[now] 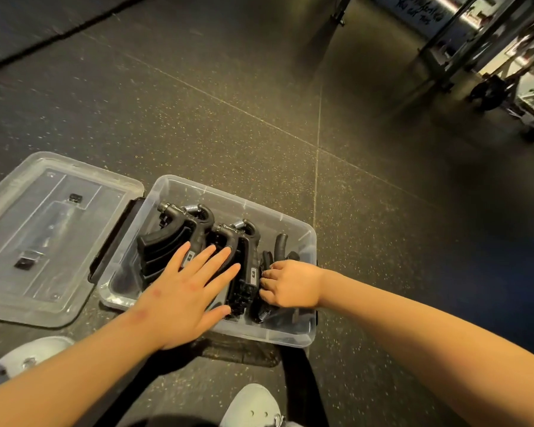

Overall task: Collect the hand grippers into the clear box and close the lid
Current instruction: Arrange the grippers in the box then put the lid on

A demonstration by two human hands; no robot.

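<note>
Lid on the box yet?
No, the lid lies flat on the floor to the left of the clear box, which stands open with the hand grippers inside.

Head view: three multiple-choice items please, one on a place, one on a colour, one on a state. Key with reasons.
1. Where is the lid relative to the clear box?
A) closed on top of it
B) held up in a hand
C) on the floor to its left

2. What colour are the hand grippers?
A) black
B) red
C) yellow

3. How is the left hand?
A) curled round the lid
B) flat, fingers straight, on the hand grippers
C) out of view

Key:
1 C: the lid lies flat on the floor beside the box's left end.
2 A: every gripper seen in the box is black, with a metal spring.
3 B: its straight fingers lie across the grippers in the box.
</note>
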